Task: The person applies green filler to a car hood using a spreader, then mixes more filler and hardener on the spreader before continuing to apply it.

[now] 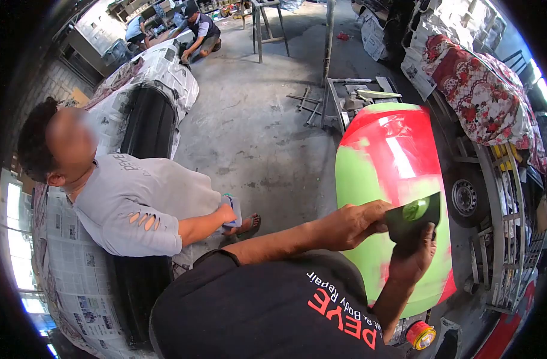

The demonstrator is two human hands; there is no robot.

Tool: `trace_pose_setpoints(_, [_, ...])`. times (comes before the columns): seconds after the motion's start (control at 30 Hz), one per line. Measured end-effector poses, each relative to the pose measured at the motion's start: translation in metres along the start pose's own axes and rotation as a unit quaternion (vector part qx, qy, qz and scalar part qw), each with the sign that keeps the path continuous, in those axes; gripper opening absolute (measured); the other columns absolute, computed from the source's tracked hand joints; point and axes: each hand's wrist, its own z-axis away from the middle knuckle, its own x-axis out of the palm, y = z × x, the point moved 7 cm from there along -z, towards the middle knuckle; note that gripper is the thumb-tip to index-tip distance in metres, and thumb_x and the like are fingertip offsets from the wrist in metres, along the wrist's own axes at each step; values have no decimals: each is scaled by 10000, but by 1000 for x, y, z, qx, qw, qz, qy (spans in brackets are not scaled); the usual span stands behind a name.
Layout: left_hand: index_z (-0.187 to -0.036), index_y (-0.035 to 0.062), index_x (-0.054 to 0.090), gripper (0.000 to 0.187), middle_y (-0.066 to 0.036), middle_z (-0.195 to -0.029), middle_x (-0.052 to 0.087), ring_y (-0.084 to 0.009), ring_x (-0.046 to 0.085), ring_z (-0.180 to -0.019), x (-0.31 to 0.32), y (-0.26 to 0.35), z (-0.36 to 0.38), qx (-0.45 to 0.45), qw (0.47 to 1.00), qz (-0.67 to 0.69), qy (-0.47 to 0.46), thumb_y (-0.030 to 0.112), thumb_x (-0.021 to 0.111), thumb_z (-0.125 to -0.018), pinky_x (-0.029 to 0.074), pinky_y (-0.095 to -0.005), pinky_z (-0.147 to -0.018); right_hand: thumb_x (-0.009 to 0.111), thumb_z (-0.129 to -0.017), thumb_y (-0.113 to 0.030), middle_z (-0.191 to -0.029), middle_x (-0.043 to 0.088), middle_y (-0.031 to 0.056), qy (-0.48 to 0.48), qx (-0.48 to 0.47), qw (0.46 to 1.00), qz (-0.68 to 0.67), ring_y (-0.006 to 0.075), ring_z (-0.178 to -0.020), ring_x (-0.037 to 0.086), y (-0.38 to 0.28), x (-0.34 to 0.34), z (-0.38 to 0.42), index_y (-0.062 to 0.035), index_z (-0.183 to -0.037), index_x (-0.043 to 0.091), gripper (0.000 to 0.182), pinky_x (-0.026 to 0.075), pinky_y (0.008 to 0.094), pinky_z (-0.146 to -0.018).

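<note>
A flat black plate [405, 233] with a lump of bright green putty [414, 209] on it is held up between my two hands. My right hand [414, 258] grips the plate from below, its thumb along the right edge. At the left edge of the plate, my left hand [360, 225] is closed with its fingertips pinched there. Just beyond and beneath my hands lies a curved car panel [357, 173], partly glossy red and partly coated in light green with smeared borders.
At the left a person in a torn grey shirt [148, 191] holds a blue-and-white item, beside a newspaper-masked car [76, 269]. An open can [420, 335] stands below the panel. Metal racks [503, 215], a wheel [466, 197] and a floral cloth [471, 90] line the right. Two people crouch far back.
</note>
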Motion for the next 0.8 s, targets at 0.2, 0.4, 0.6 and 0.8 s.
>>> trace_pose_setpoints(0.2, [-1449, 18, 454, 404, -85, -1120, 673, -118, 694, -956, -18, -8, -2, -96, 974, 186, 86, 238, 485, -1111, 600, -281, -755, 576, -1042, -138, -1254, 677, 240, -161, -300, 920, 193, 399, -1159, 655, -47, 12, -3, 55, -1250, 639, 291, 501, 544, -1062])
trace_pose_setpoints(0.4, [-1456, 15, 458, 405, -75, -1211, 652, -114, 644, -1050, -16, -4, -4, -83, 955, 266, 102, 236, 474, -1117, 551, -270, -887, 589, -953, 41, -1227, 692, 232, -199, -325, 808, 450, 386, -1176, 661, -37, 49, -5, 14, -1200, 703, 273, 512, 467, -1034])
trace_pose_setpoints(0.6, [-1438, 6, 473, 373, -58, -1265, 620, -101, 558, -1177, -27, -3, 0, -64, 942, 304, 125, 205, 462, -1123, 459, -281, -1023, 519, -1009, 40, -1303, 657, 161, -203, -156, 861, 440, 239, -1236, 607, -37, 16, -20, 53, -1277, 672, 309, 450, 361, -1087])
trace_pose_setpoints(0.8, [-1467, -7, 435, 401, -74, -1281, 596, -112, 535, -1189, -27, -11, 3, -49, 959, 202, 193, 201, 451, -1125, 425, -277, -1040, 603, -1037, -129, -1246, 679, 152, 68, -109, 970, 208, 223, -1153, 658, -35, -58, -16, 70, -1313, 615, 340, 533, 370, -997])
